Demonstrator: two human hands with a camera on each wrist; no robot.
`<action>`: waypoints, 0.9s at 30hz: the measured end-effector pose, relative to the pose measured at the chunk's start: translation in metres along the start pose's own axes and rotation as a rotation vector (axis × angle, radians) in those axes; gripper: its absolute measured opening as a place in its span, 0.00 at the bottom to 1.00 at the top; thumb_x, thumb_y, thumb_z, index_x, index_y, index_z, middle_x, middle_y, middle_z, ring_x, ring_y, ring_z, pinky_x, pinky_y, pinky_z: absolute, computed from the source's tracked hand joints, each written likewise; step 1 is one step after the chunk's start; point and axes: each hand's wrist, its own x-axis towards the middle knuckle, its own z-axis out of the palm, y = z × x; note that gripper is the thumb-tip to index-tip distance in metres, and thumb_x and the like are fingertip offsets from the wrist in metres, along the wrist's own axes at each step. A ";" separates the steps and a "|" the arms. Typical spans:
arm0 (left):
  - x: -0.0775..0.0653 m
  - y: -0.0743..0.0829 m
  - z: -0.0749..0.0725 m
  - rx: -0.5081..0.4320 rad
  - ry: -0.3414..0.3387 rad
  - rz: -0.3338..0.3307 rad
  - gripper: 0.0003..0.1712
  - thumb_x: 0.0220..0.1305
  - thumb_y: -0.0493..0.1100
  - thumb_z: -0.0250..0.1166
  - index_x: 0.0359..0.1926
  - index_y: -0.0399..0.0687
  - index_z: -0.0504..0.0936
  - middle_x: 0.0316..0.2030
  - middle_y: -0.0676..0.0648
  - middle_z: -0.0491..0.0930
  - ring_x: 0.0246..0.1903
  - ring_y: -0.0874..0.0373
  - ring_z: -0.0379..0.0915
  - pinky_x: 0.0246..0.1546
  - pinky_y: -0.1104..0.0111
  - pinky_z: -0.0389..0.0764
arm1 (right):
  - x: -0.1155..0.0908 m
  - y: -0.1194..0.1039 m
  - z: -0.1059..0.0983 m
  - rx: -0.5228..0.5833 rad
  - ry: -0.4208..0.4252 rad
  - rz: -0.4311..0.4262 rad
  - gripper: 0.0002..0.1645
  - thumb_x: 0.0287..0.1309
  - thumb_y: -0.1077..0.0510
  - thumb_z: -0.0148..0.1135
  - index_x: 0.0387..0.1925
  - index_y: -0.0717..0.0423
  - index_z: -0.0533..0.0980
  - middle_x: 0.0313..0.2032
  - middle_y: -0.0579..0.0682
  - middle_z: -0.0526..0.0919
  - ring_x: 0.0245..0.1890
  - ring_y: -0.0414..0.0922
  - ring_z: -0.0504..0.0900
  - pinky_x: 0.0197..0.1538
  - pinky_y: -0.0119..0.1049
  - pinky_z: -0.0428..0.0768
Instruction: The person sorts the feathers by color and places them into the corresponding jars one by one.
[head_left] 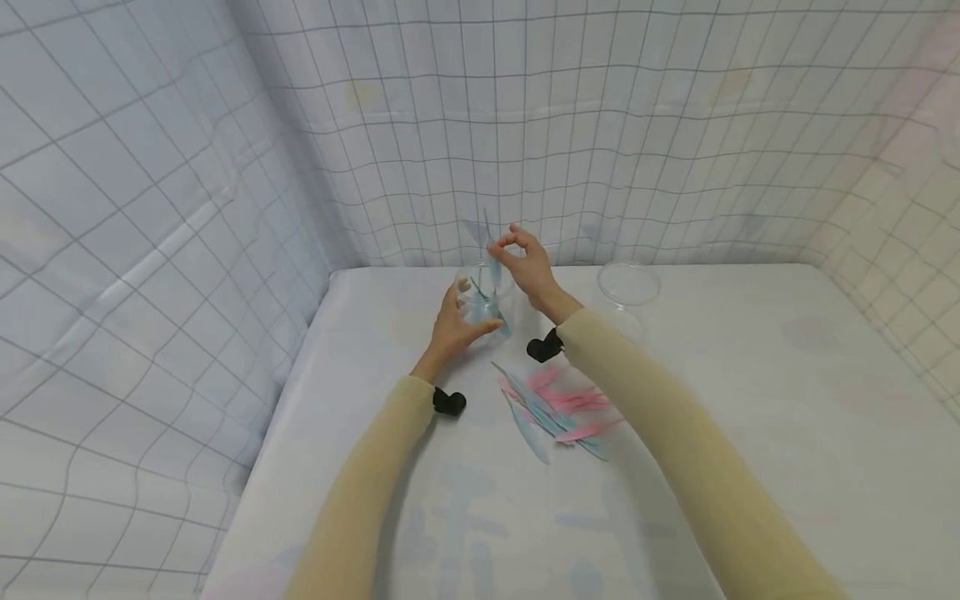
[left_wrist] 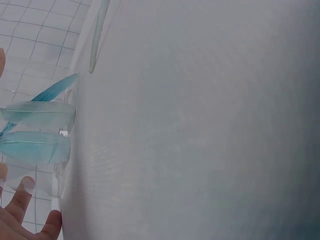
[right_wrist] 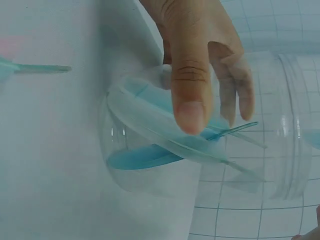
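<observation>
A clear jar (head_left: 486,302) stands near the table's far edge, and my left hand (head_left: 452,327) grips its side. Several blue feathers (right_wrist: 150,127) lean inside it, seen through the wall in the right wrist view. Above the jar mouth my right hand (head_left: 531,265) pinches a pale blue feather (head_left: 487,227) between thumb and forefinger, its lower part at the opening. In the left wrist view, fingertips (left_wrist: 20,200) show at the lower left beside the feathers. The right wrist view shows the left thumb across the jar wall.
A loose pile of pink feathers (head_left: 581,402) and blue feathers (head_left: 531,432) lies in front of the jar. Right of the right hand is a clear round lid or container (head_left: 628,283), with another clear piece near it. Grid-patterned cloth (head_left: 525,125) hangs behind the white table (head_left: 750,400).
</observation>
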 end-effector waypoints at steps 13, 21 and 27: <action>-0.002 0.002 0.000 0.008 0.003 0.003 0.58 0.47 0.57 0.75 0.71 0.52 0.51 0.67 0.49 0.58 0.63 0.45 0.57 0.57 0.53 0.65 | -0.010 0.025 -0.003 -0.074 -0.071 0.074 0.22 0.57 0.44 0.65 0.46 0.54 0.77 0.70 0.46 0.56 0.70 0.48 0.48 0.65 0.56 0.51; -0.001 0.002 -0.002 0.017 -0.002 0.009 0.58 0.48 0.56 0.75 0.72 0.51 0.49 0.68 0.49 0.57 0.63 0.45 0.57 0.57 0.53 0.66 | -0.018 0.029 -0.013 -0.089 -0.071 0.110 0.27 0.56 0.41 0.66 0.49 0.53 0.75 0.70 0.51 0.56 0.70 0.50 0.50 0.64 0.53 0.55; -0.002 0.002 -0.002 0.027 -0.003 -0.001 0.59 0.48 0.58 0.75 0.72 0.51 0.48 0.68 0.50 0.57 0.63 0.46 0.57 0.58 0.53 0.65 | -0.027 0.035 -0.021 -0.072 -0.056 0.133 0.29 0.54 0.39 0.66 0.50 0.53 0.72 0.67 0.49 0.60 0.68 0.50 0.53 0.63 0.53 0.58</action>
